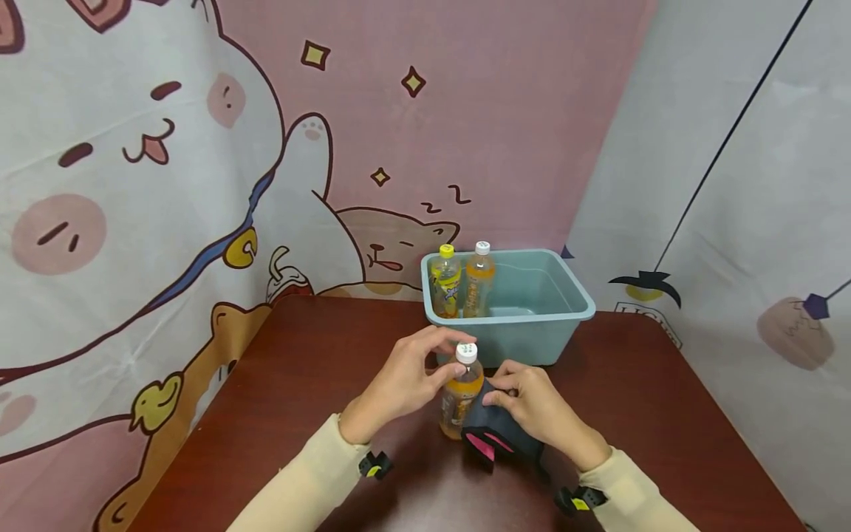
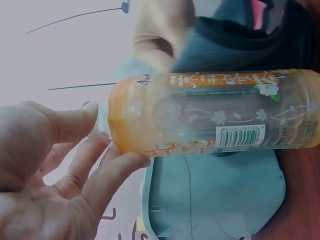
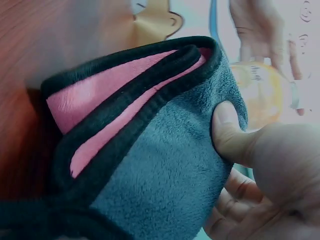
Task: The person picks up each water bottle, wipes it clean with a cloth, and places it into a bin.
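Wiping looks underway: my left hand pinches the neck of the clear plastic bottle of orange drink with a white cap, upright near the front edge of the dark red-brown table. My right hand grips the folded grey-and-pink fleece cloth against its side. Two bottles, one yellow-capped and one white-capped, already stand in the pale blue plastic tub at the table's far edge; I judge only this bottle is left.

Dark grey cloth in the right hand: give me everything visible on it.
The cloth is a plush, fleecy dark grey piece with a pink inner face and black bound edging, folded so the pink shows between the edges. It sits low on the brown table, pressed against the side of the upright orange drink bottle. The right hand grips it, thumb dug into the grey pile. The left hand holds the bottle near its white cap.
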A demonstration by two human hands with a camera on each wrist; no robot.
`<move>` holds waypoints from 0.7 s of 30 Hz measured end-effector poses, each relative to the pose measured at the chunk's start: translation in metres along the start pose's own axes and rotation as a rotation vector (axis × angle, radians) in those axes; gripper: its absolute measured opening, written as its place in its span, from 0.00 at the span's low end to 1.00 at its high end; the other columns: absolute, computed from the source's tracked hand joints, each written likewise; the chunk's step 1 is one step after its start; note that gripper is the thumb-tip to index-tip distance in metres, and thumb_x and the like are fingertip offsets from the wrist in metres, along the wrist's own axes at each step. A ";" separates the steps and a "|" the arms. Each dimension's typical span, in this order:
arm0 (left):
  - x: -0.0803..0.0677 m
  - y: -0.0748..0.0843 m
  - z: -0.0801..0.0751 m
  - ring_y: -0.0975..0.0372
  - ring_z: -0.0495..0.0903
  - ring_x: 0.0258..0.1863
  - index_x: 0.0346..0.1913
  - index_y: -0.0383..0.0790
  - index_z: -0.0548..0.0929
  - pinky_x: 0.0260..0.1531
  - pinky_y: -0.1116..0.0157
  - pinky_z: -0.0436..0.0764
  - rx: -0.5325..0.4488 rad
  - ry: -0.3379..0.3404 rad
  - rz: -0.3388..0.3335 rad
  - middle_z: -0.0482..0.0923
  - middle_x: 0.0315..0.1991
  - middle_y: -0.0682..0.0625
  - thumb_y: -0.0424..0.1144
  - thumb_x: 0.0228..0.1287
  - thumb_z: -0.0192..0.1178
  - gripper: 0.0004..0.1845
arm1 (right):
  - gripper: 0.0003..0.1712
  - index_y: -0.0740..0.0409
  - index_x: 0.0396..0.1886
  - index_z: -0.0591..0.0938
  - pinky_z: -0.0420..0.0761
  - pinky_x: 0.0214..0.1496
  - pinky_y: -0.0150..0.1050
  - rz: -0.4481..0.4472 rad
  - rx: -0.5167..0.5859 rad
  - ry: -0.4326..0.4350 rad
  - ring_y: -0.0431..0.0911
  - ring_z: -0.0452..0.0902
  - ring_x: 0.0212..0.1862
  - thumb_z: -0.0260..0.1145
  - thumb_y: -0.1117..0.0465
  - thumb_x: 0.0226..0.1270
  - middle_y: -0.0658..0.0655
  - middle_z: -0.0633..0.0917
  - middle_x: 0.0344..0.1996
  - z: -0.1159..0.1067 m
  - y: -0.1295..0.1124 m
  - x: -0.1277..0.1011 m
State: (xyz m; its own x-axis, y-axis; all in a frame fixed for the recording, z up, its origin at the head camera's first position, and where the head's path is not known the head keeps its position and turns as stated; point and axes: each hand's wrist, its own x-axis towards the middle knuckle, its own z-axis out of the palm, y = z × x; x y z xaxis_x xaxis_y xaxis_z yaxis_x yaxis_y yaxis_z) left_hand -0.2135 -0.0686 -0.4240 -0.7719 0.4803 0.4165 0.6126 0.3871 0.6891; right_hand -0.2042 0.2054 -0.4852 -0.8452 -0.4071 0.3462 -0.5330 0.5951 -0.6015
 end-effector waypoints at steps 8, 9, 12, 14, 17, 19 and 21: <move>0.000 0.000 0.000 0.59 0.92 0.57 0.71 0.54 0.90 0.53 0.57 0.93 0.003 0.001 0.001 0.91 0.64 0.54 0.35 0.77 0.79 0.24 | 0.08 0.61 0.47 0.99 0.80 0.34 0.28 -0.029 -0.097 -0.110 0.28 0.75 0.33 0.84 0.62 0.72 0.46 0.85 0.33 0.022 0.016 -0.004; 0.000 0.000 0.000 0.59 0.92 0.57 0.71 0.54 0.90 0.53 0.59 0.93 0.005 -0.001 -0.002 0.91 0.64 0.54 0.35 0.77 0.79 0.24 | 0.05 0.59 0.42 0.99 0.79 0.33 0.28 -0.048 -0.112 -0.114 0.28 0.74 0.32 0.84 0.62 0.72 0.46 0.84 0.32 0.025 0.018 -0.004; 0.001 0.000 0.000 0.59 0.92 0.58 0.71 0.54 0.90 0.54 0.62 0.91 0.014 -0.009 -0.010 0.91 0.64 0.54 0.36 0.77 0.79 0.24 | 0.07 0.53 0.33 0.94 0.75 0.32 0.27 -0.063 -0.133 -0.136 0.28 0.70 0.30 0.84 0.62 0.73 0.45 0.80 0.29 0.030 0.022 -0.006; 0.000 0.001 0.001 0.59 0.92 0.58 0.71 0.55 0.90 0.54 0.63 0.90 0.022 -0.009 -0.007 0.91 0.64 0.54 0.36 0.78 0.79 0.24 | 0.07 0.52 0.33 0.94 0.75 0.33 0.27 -0.052 -0.115 -0.137 0.28 0.70 0.30 0.84 0.62 0.73 0.45 0.80 0.29 0.030 0.023 -0.007; 0.001 0.002 0.002 0.58 0.91 0.57 0.71 0.54 0.90 0.53 0.63 0.89 0.035 -0.003 0.004 0.91 0.63 0.54 0.36 0.78 0.78 0.23 | 0.02 0.55 0.39 0.98 0.77 0.33 0.28 -0.032 -0.080 -0.119 0.28 0.71 0.31 0.84 0.62 0.73 0.44 0.82 0.30 0.028 0.021 -0.008; 0.000 0.003 0.002 0.58 0.91 0.57 0.71 0.53 0.90 0.52 0.64 0.89 0.041 0.003 0.008 0.91 0.62 0.53 0.35 0.78 0.78 0.23 | 0.03 0.56 0.43 0.99 0.77 0.33 0.28 -0.027 -0.059 -0.097 0.29 0.72 0.30 0.84 0.62 0.74 0.44 0.83 0.31 0.025 0.018 -0.009; -0.001 0.004 0.002 0.58 0.91 0.57 0.71 0.52 0.90 0.51 0.64 0.89 0.041 0.001 0.008 0.90 0.61 0.53 0.35 0.78 0.78 0.23 | 0.04 0.57 0.44 1.00 0.77 0.33 0.29 -0.025 -0.040 -0.072 0.29 0.72 0.30 0.84 0.62 0.74 0.44 0.83 0.31 0.022 0.014 -0.010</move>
State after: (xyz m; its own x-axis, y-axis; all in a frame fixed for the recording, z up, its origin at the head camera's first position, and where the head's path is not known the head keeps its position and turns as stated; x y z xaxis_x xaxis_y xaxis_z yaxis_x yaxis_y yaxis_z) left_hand -0.2099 -0.0663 -0.4225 -0.7669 0.4832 0.4224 0.6254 0.4149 0.6608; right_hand -0.2024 0.2026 -0.5130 -0.8272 -0.4705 0.3073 -0.5566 0.6103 -0.5637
